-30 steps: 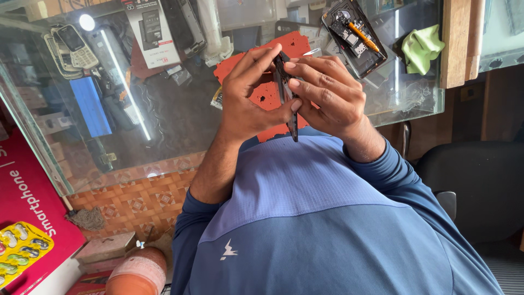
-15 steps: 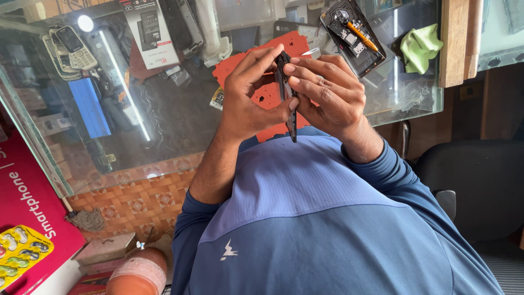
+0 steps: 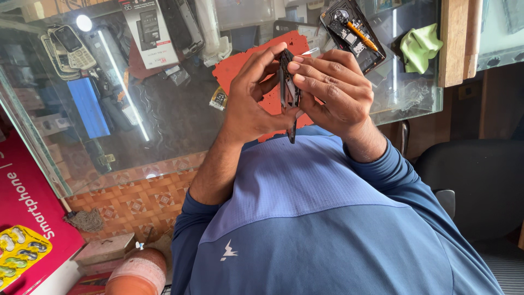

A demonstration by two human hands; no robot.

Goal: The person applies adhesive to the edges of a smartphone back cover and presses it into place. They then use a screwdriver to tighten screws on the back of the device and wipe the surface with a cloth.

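Note:
Both my hands hold a thin black phone frame (image 3: 287,93) edge-on above the glass counter (image 3: 164,125). My left hand (image 3: 254,98) grips its left side, thumb and fingers curled around it. My right hand (image 3: 333,87) pinches its upper edge with the fingertips. Beneath the hands lies a red work mat (image 3: 240,63). An opened phone (image 3: 352,33) with an orange-handled screwdriver (image 3: 361,35) on it rests at the far right of the counter.
A green cloth (image 3: 420,46) lies by a wooden post (image 3: 454,41). Old keypad phones (image 3: 68,46), a blue item and boxes sit under the glass. A red carton (image 3: 27,213) stands at the left, a black chair (image 3: 475,180) at the right.
Both hands with the black frame have shifted slightly; the frame stays upright between them. Nothing else moved.

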